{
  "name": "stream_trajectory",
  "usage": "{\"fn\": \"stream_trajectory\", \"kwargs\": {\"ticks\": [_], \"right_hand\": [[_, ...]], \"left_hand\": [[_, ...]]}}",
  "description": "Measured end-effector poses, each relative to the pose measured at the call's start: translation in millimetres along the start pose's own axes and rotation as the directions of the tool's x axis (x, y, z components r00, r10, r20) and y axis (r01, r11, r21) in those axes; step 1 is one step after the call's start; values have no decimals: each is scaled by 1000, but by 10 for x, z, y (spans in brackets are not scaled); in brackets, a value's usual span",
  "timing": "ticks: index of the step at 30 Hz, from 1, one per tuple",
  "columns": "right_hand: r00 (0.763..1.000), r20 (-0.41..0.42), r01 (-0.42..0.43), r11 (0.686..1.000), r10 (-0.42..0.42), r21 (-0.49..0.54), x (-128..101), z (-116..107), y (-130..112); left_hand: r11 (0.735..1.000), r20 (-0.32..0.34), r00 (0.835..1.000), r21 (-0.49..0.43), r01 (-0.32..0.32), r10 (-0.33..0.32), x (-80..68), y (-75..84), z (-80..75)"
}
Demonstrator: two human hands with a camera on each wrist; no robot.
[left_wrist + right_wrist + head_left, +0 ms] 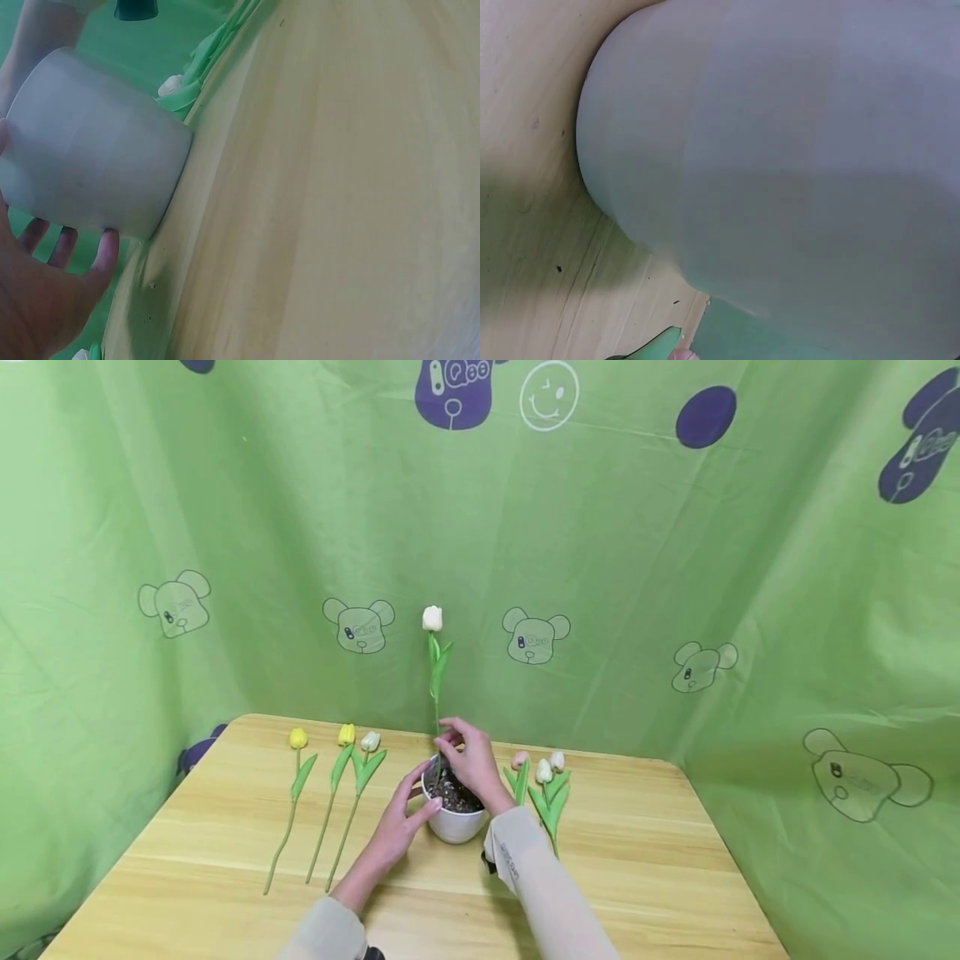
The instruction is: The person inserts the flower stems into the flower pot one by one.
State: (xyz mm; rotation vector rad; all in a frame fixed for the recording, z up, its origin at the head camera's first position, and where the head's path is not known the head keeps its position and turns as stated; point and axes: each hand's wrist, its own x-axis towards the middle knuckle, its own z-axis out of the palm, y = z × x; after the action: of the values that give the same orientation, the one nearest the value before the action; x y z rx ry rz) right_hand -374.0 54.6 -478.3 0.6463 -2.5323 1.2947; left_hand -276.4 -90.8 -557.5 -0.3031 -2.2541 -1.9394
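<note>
We see the upright white tulip standing over the white plant pot, its bloom well above the rim and the foot of its stem running down into the dark potting soil near the pot's left side. Our right hand pinches the lower stem between thumb and fingers, just above the rim; our left hand grips the left side of the pot, thumb toward the front and fingers round the wall, so that the pot sits braced on the wooden table. We judge that the step in hand is setting this stem in the soil; how deep its end goes we cannot tell, as the right wrist view is filled mostly by the pot's wall. To our left lie two yellow tulips, the outer yellow tulip and the inner yellow tulip, with a lying white tulip beside them; to our right, partly behind the right forearm, lie a pale pink tulip and two pale tulips. The next move, as we read it, calls for steady downward pressure along the stem, pinched low so that it does not bend, with the pot held firm against tipping, and then a gentle release once the flower stands by itself.
</note>
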Motion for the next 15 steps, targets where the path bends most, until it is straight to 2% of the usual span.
{"fn": "stream_trajectory", "kwargs": {"ticks": [5,15], "right_hand": [[999,-2,-54,998,54,-18,0,3,8],[995,10,-97,994,97,-42,-5,1,-18]], "left_hand": [[1000,4,1000,-1,8,-8,-1,-5,0],[1000,-7,1000,-12,13,-13,-5,-5,8]]}}
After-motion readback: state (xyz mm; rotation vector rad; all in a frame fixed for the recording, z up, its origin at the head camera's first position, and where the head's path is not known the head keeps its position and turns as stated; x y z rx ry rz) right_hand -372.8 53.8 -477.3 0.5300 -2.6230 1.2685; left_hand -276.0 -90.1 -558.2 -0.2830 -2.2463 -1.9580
